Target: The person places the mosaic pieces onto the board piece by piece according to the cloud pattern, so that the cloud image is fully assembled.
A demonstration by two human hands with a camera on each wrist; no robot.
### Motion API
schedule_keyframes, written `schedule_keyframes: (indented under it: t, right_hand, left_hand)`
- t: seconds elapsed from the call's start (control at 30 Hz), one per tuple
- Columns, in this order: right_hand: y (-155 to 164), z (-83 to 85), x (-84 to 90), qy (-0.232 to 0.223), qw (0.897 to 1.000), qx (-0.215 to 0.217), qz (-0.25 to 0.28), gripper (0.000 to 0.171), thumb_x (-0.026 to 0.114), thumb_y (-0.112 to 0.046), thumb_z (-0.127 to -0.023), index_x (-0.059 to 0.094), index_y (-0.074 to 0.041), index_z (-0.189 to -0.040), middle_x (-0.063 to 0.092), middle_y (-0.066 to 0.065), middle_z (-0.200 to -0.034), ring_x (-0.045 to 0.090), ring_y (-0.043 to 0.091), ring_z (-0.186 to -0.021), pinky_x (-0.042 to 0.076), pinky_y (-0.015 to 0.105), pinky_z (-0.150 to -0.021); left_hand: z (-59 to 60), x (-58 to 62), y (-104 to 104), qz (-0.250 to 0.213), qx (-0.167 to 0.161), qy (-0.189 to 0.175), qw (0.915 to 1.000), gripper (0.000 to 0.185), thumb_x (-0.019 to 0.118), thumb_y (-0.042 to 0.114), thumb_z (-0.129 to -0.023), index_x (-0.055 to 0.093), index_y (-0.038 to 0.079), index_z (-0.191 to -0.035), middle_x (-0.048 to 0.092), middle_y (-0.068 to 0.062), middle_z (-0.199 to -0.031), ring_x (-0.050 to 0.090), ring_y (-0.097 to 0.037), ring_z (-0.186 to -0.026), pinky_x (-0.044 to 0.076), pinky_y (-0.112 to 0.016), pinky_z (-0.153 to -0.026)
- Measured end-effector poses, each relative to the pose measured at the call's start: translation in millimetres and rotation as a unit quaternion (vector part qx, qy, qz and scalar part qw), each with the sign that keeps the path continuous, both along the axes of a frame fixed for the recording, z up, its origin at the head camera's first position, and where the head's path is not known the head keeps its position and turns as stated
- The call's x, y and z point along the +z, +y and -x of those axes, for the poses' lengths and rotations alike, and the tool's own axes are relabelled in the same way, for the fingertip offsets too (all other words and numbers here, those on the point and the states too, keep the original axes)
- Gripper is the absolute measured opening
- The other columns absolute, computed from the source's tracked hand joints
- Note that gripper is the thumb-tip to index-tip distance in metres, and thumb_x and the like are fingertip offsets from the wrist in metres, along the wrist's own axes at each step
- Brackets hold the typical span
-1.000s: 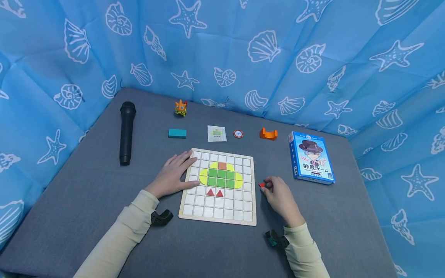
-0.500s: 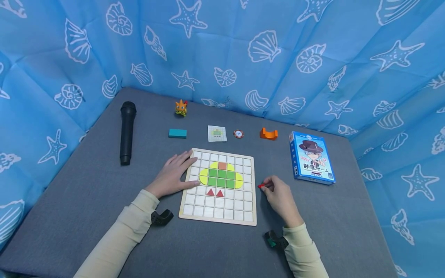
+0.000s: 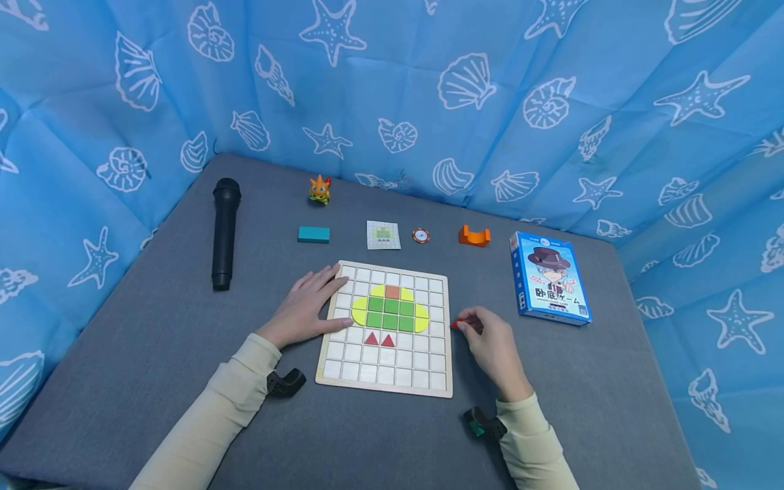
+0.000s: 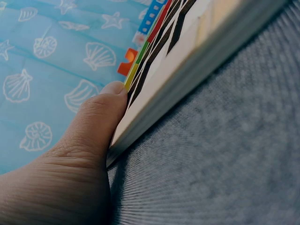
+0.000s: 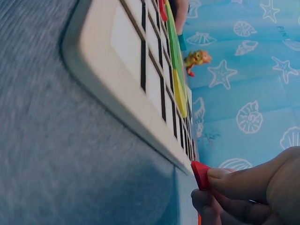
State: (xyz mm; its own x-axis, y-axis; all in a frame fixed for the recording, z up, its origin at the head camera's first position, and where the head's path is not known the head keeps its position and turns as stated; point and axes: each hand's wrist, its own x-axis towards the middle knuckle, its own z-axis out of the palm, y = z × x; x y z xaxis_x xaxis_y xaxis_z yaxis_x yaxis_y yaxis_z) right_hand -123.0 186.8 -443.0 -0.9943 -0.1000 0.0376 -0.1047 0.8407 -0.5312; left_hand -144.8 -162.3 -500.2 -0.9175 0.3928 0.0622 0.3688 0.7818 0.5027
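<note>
A square wooden grid board (image 3: 327, 376) lies flat on the table with green, yellow and orange pieces in its upper middle. Two red triangles (image 3: 388, 340) sit side by side below the green squares. My left hand (image 3: 305, 307) rests on the board's left edge with fingers extended, its thumb (image 4: 101, 115) over the rim in the left wrist view. Just off the board's right edge, my right hand (image 3: 493, 346) pinches a red triangular piece (image 5: 200, 174) between thumb and fingertips. In the head view the fingers hide most of that piece.
Behind the board are a teal block (image 3: 314, 235), a pattern card (image 3: 383, 235), a poker chip (image 3: 420, 235), an orange cradle-shaped block (image 3: 474, 236) and a small orange figure (image 3: 320, 190). A black microphone (image 3: 225, 235) lies left, a blue game box (image 3: 551, 279) right.
My right hand has moved slightly left toward the board's edge with the red triangular piece, whose visible part has turned a little. The left hand stays on the board.
</note>
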Motion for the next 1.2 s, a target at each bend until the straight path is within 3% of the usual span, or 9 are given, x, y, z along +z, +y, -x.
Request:
schedule_keyframes:
  t: [0.3,0.7,1.2]
  right_hand:
    - [-14,-6.1,3.3,0.005,0.999,0.035,0.039,0.011,0.066,-0.006,-0.090,0.067,-0.007,-0.101,0.067,0.003,-0.092,0.061,0.017,-0.083,0.053,0.035,-0.073]
    - [-43,-15.8,5.5,-0.042,0.992,0.075,0.092,0.009,0.068,-0.008,-0.089,0.068,-0.012,-0.097,0.067,-0.003,-0.088,0.058,0.010,-0.076,0.052,0.027,-0.069]
    - [-59,-19.7,-3.1,-0.049,0.986,0.119,0.107,0.009,0.069,-0.007,-0.088,0.069,-0.014,-0.094,0.067,-0.007,-0.084,0.059,0.005,-0.073,0.052,0.025,-0.068]
  left_hand:
    - [0.0,-1.5,-1,0.000,0.000,0.001,1.0000,0.087,0.058,0.066,-0.083,0.031,0.019,-0.151,0.013,-0.002,-0.161,0.015,-0.024,-0.147,0.011,-0.047,-0.119]
    - [-0.3,-0.1,0,-0.001,-0.001,0.000,1.0000,0.087,0.058,0.066,-0.083,0.031,0.019,-0.151,0.013,-0.002,-0.161,0.015,-0.024,-0.148,0.010,-0.047,-0.119]
    - [0.6,-1.1,0,0.002,-0.001,-0.002,1.0000,0.087,0.057,0.067,-0.083,0.031,0.019,-0.151,0.013,-0.003,-0.161,0.015,-0.024,-0.147,0.011,-0.048,-0.119]
